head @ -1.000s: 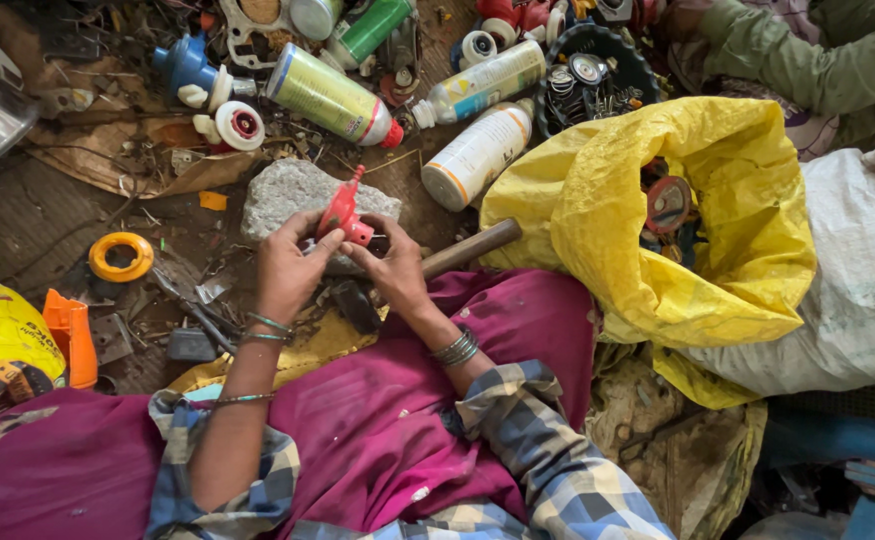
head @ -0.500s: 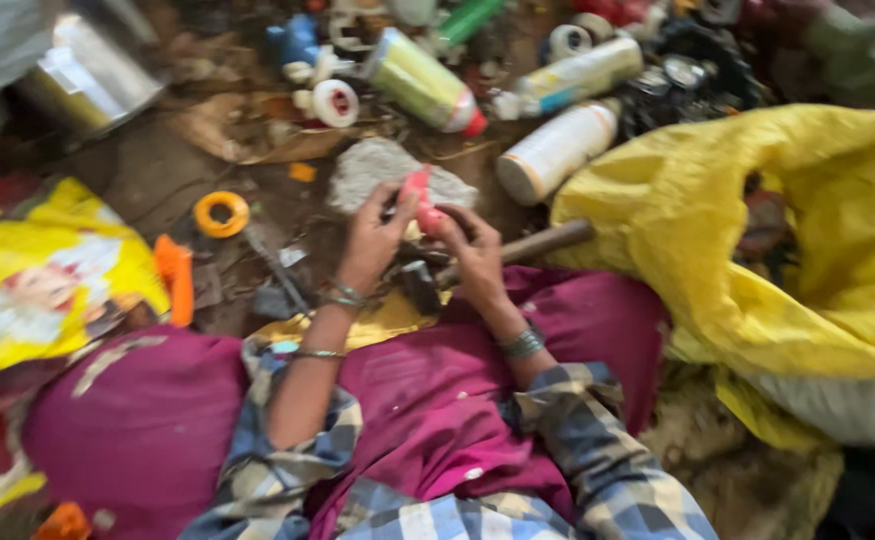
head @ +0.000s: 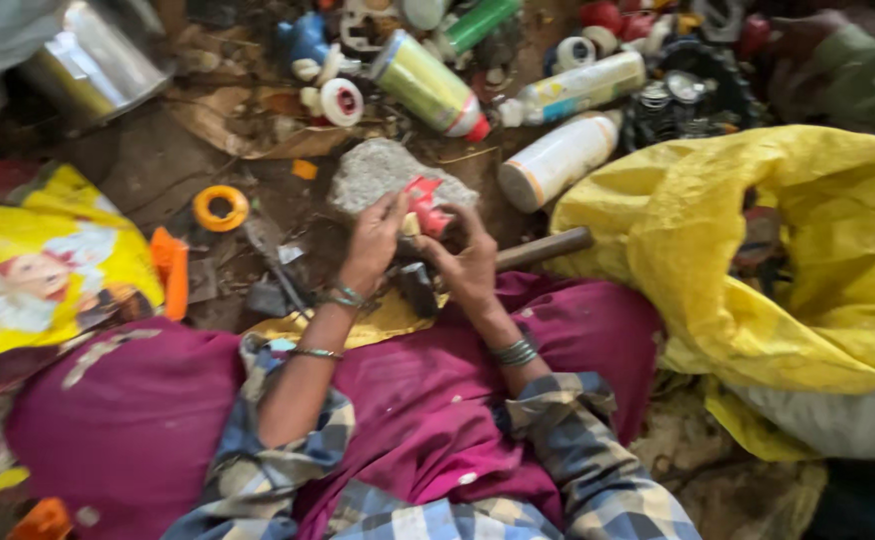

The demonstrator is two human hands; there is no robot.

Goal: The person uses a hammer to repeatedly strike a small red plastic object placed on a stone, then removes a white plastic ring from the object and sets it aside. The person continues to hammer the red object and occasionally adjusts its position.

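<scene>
Our one view, worn on the head, looking steeply down over our own forearms and lap, close to our left hand (head: 376,235) and right hand (head: 468,265), cluttered ground far ahead, yellow sack (head: 758,250) at right, slightly blurred

Red plastic piece (head: 424,205), grey stone (head: 378,172), yellow sack (head: 758,250), magenta cloth (head: 438,400), blue-checked sleeves (head: 578,450), orange ring (head: 221,208).
</scene>
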